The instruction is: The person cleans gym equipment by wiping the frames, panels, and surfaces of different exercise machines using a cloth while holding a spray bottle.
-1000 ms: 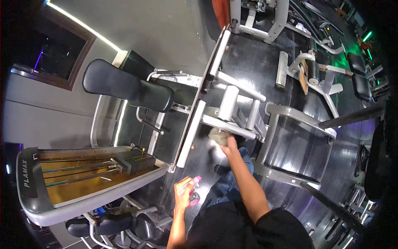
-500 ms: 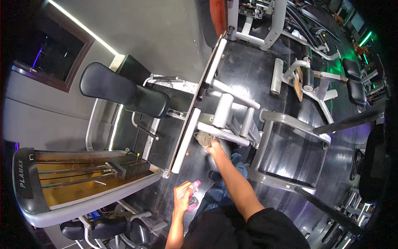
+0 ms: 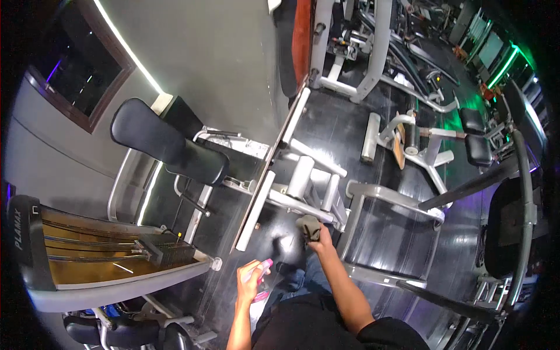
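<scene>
So the big weight machine (image 3: 105,265) is sitting to the lower left of the rack (image 3: 301,178), the silver one with the pale rollers. A side frame (image 3: 388,194) is standing just right of the rack, and a black seat (image 3: 175,143) is resting off to its left.

Now the arms. The right arm (image 3: 345,283) is slanting up toward the lower end of the rack, almost straight at the elbow, and the right hand (image 3: 319,239) is hanging right beside that end. Its fingers are closing round a bunched cloth. The left arm (image 3: 239,326) is pointing up from below the rack, wrist about in line, and the left hand (image 3: 249,280) is clenching the neck of a spray bottle (image 3: 260,296), fingers curling over the top.

The bottle is leaning, well below the rack, its pink nozzle (image 3: 266,265) pointing up and rightward. Pink is showing on the body, but I can't tell if that's liquid or label.

Smallest bit: the grey-brown cloth (image 3: 308,226) is poking out past the right fingers, near the rack's lower bar. Can't tell if they're touching.
</scene>
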The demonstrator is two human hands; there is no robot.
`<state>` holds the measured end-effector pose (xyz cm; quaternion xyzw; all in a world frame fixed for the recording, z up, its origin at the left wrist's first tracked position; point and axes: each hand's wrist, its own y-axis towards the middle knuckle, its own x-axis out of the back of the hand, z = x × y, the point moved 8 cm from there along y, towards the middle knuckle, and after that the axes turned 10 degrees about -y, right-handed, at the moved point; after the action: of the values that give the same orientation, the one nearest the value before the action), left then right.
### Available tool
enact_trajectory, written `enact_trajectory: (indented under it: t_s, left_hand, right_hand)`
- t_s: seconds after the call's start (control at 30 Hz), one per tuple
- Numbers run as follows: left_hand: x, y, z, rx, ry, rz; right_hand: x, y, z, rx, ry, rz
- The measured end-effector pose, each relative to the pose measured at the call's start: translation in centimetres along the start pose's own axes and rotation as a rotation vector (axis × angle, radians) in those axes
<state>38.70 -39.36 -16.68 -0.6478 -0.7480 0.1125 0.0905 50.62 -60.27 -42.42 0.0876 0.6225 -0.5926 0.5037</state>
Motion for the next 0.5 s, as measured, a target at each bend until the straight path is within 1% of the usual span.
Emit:
enact_trajectory:
  t_s: [0.07,0.13,0.17,0.2,0.27,0.3,0.33,0.4,0.43,0.47,0.5]
  left_hand:
    - [0.1,0.0,0.1,0.018,-0.037,-0.036]
    - [-0.2,0.4,0.4,-0.004,-0.056,-0.034]
    - [-0.4,0.7,0.8,-0.008,-0.077,-0.032]
    - [-0.6,1.0,0.7,-0.012,-0.099,-0.031]
    - [-1.4,1.8,0.5,-0.007,-0.091,-0.014]
    - [-1.9,2.4,-0.1,-0.022,-0.055,-0.018]
    - [-2.5,3.0,-0.7,-0.035,-0.017,-0.023]
    - [-3.5,4.5,-2.4,-0.069,-0.053,-0.058]
    - [-3.9,5.1,-3.6,-0.098,0.082,-0.075]
    - [-4.5,5.5,-4.5,-0.119,0.216,-0.095]
    - [-5.0,6.4,-5.1,-0.226,0.355,-0.149]
  right_hand:
    - [-1.2,-3.0,1.4,0.007,-0.119,-0.117]
    - [-2.0,-5.1,3.2,0.049,-0.264,-0.114]
    - [-4.8,-8.4,4.5,0.049,-0.418,-0.151]
    - [-5.1,-8.8,5.4,0.063,-0.43,-0.148]
    - [-5.3,-10.1,7.7,0.162,-0.465,-0.055]
    - [-6.0,-10.2,8.5,0.164,-0.452,-0.009]
    - [-6.2,-10.4,9.3,0.169,-0.468,-0.005]
    - [-7.2,-11.5,10.7,0.201,-0.453,-0.066]
    - [-7.7,-11.5,10.9,0.137,-0.51,-0.059]
    - [-8.3,-11.5,11.6,0.127,-0.526,-0.051]
    - [-9.1,-11.6,12.5,0.125,-0.627,-0.07]
